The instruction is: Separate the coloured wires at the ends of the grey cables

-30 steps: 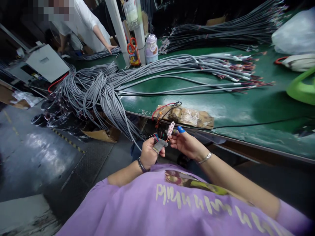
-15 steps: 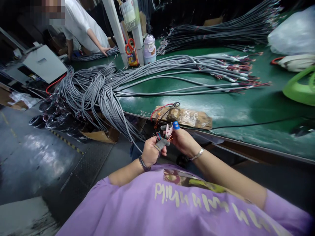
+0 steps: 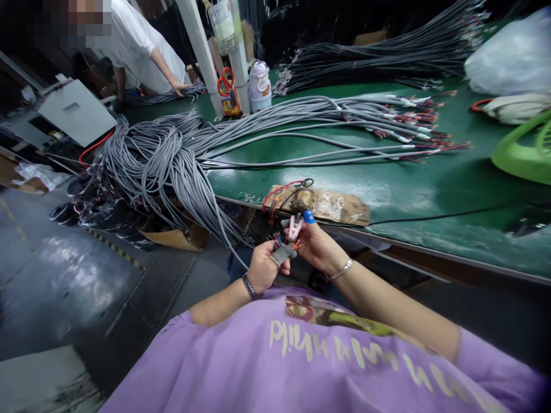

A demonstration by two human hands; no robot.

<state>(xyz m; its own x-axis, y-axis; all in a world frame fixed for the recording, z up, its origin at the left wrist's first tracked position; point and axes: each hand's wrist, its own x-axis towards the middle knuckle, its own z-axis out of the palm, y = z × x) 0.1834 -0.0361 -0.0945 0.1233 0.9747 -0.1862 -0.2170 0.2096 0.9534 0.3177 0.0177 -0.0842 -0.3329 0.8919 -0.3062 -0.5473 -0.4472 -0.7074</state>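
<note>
My left hand (image 3: 262, 267) is closed in a fist round the end of a grey cable (image 3: 228, 238), with a grey cot on the thumb. A fan of thin coloured wires (image 3: 276, 237) sticks out above the fist. My right hand (image 3: 316, 245) pinches a small pale connector (image 3: 295, 226) between thumb and fingers, a blue cot on one fingertip, right against the wire ends. Both hands are held in front of my chest, below the edge of the green table (image 3: 387, 189).
A big bundle of grey cables (image 3: 172, 155) spills off the table's left end. More cables with coloured ends (image 3: 413, 126) lie across it. A taped brown block (image 3: 327, 203) sits at the near edge. A green fan (image 3: 525, 152) stands right. Another person (image 3: 142, 46) leans in at far left.
My right hand with the connector has come left and down to meet the wire ends at my left fist. The person at the back has shifted slightly.
</note>
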